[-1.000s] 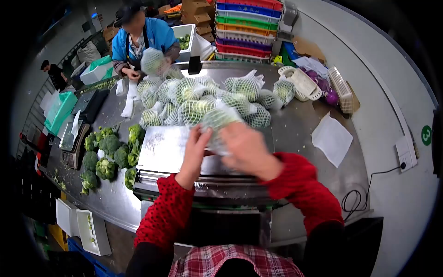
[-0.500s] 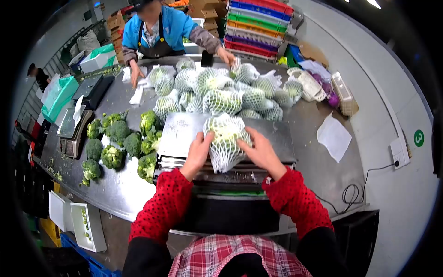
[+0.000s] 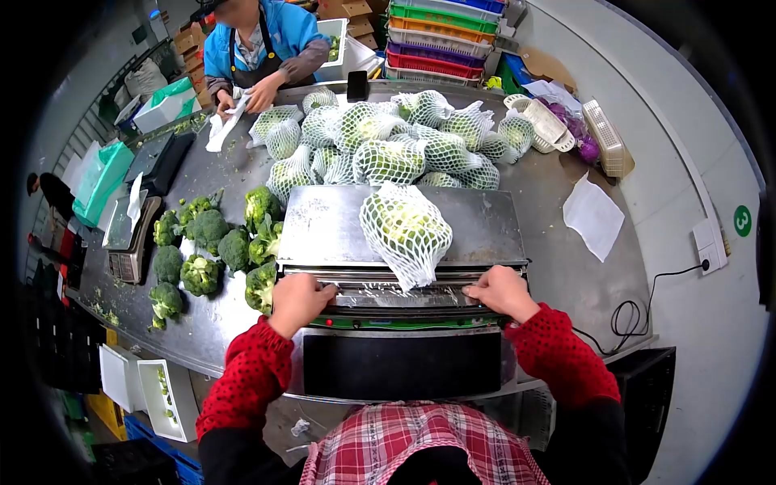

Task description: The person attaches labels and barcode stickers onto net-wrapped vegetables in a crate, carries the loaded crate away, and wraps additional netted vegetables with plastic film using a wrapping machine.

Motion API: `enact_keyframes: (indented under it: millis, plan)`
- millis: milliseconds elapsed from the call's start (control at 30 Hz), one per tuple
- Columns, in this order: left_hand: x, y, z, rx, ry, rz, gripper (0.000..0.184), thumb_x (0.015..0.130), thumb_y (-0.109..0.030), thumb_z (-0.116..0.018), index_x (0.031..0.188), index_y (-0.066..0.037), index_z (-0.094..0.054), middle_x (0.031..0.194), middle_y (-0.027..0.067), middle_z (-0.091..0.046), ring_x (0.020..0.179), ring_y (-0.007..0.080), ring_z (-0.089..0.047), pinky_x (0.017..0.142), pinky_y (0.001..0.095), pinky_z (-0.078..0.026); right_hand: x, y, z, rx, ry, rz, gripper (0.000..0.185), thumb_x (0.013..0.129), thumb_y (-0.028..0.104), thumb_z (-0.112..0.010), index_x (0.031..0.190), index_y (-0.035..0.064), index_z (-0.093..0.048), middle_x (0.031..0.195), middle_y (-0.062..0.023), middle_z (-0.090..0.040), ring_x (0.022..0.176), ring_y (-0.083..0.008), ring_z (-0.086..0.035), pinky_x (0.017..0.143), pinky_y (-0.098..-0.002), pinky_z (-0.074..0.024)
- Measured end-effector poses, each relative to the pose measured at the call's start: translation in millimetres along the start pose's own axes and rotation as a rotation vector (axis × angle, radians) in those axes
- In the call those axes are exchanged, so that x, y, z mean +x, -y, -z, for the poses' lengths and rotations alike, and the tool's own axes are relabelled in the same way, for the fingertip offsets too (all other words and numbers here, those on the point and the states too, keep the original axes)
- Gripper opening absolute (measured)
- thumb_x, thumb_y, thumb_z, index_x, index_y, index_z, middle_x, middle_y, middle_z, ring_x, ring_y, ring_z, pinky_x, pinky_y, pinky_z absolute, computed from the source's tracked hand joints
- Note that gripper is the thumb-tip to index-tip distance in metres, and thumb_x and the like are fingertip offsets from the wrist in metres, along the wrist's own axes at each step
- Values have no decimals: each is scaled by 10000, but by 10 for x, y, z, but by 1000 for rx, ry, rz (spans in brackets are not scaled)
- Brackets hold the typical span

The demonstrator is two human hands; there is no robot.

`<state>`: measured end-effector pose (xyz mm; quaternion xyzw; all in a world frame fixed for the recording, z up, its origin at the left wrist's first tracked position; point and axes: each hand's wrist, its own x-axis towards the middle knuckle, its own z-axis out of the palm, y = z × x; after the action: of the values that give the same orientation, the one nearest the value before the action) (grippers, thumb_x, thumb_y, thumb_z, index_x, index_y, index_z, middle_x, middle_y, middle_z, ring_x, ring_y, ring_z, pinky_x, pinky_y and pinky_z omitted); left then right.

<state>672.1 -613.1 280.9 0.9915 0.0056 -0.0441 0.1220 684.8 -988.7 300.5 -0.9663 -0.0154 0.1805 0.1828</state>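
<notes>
A pale green vegetable head in a white foam net (image 3: pixel 404 226) lies on the metal top of a film-wrapping machine (image 3: pixel 323 230), the net's tail hanging over the front rollers. My left hand (image 3: pixel 301 301) is closed at the left end of the machine's front bar. At the right end, my right hand (image 3: pixel 503 293) has its fingers pinched together. Whatever is between the fingertips of either hand is too thin or hidden to make out. Neither hand touches the netted vegetable. Below the bar runs a green strip (image 3: pixel 404 322) with a small red light.
Several netted vegetables (image 3: pixel 390 162) are piled behind the machine. Bare broccoli heads (image 3: pixel 200 275) lie to its left, near a scale (image 3: pixel 129 250). A white sheet (image 3: pixel 592 217) and white baskets (image 3: pixel 540 125) are at right. Across the table, a co-worker (image 3: pixel 267 48) handles a white net.
Both my hands have let go of the netted vegetable and moved down and apart to the machine's front bar. The co-worker's hands have drawn together around a white net.
</notes>
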Motion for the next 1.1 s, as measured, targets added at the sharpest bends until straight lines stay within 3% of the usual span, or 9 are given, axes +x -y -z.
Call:
enact_keyframes:
  millis: [200, 300, 367, 433, 500, 700, 833, 933, 1100]
  plan:
    - [-709, -213, 757, -1115, 520, 117, 234, 945, -126, -513, 730, -35, -530, 528, 47, -518, 439, 162, -536, 439, 278, -440, -838, -93, 455, 1028, 426, -54, 296, 969, 219, -474, 732, 50, -529, 625, -60, -598, 471, -109, -519, 455, -229, -409]
    - [-589, -567, 1188, -1911, 210, -108, 274, 927, -232, -472, 745, -29, -503, 573, 131, -510, 463, 262, -557, 396, 342, -469, -702, 51, 688, 1667, 156, 423, 262, 952, 197, -472, 754, 31, -514, 708, -159, -626, 556, -195, -575, 489, -268, -442]
    - [-129, -888, 1428, -1761, 36, -341, 326, 968, -282, -434, 800, -18, -525, 856, 236, -645, 798, 337, -652, 756, 439, -557, -111, 312, 870, 2154, 127, 719, 274, 956, 205, -463, 785, 0, -525, 862, -206, -657, 725, -260, -623, 618, -324, -511]
    - [693, -1054, 1291, -1589, -304, -492, 276, 985, -165, -437, 894, 58, -572, 1114, 273, -638, 1129, 319, -598, 1068, 399, -403, 555, 548, 962, 2092, -326, 385, 236, 957, 162, -473, 819, -15, -548, 979, -203, -663, 860, -262, -624, 763, -354, -523]
    - [1646, -636, 594, -1150, -272, -312, 230, 973, -169, -534, 853, 9, -617, 924, 59, -646, 878, 119, -562, 847, 283, -448, 1345, 228, 396, 1122, -608, 613, 152, 951, 138, -492, 877, 18, -547, 1009, -149, -659, 826, -205, -613, 772, -313, -519]
    - [1316, -675, 245, -1171, 83, -329, 240, 979, -10, -429, 1218, -11, -448, 1161, 177, -641, 918, 157, -623, 766, 275, -469, 1417, 258, 123, 1369, -61, 269, 86, 961, 54, -504, 915, 4, -556, 896, -69, -640, 846, -115, -598, 809, -266, -479]
    - [1088, -542, 253, -514, -12, -921, 645, 683, 211, -531, 1270, -52, -482, 1306, 162, -572, 1204, 327, -568, 921, 382, -519, 1296, 216, 191, 1184, -17, 485, 200, 920, -60, -491, 1083, 20, -574, 1059, -73, -612, 965, -133, -589, 863, -264, -454]
    - [1075, -520, 140, -405, -182, -890, 681, 574, 83, -691, 1220, -71, -540, 1268, 105, -598, 1191, 350, -558, 959, 460, -466, 1318, 149, 243, 436, -247, 928, 483, 761, -119, -554, 1202, 75, -544, 1164, -148, -583, 1088, -323, -574, 944, -351, -454]
    - [1004, -486, 76, -552, -250, -791, 528, 604, -93, -836, 1084, -38, -625, 1086, 92, -675, 1015, 251, -640, 878, 369, -493, 1129, 313, 377, 492, -189, 888, 505, 740, -62, -633, 1221, 57, -535, 1202, -148, -594, 1142, -320, -572, 981, -358, -434]
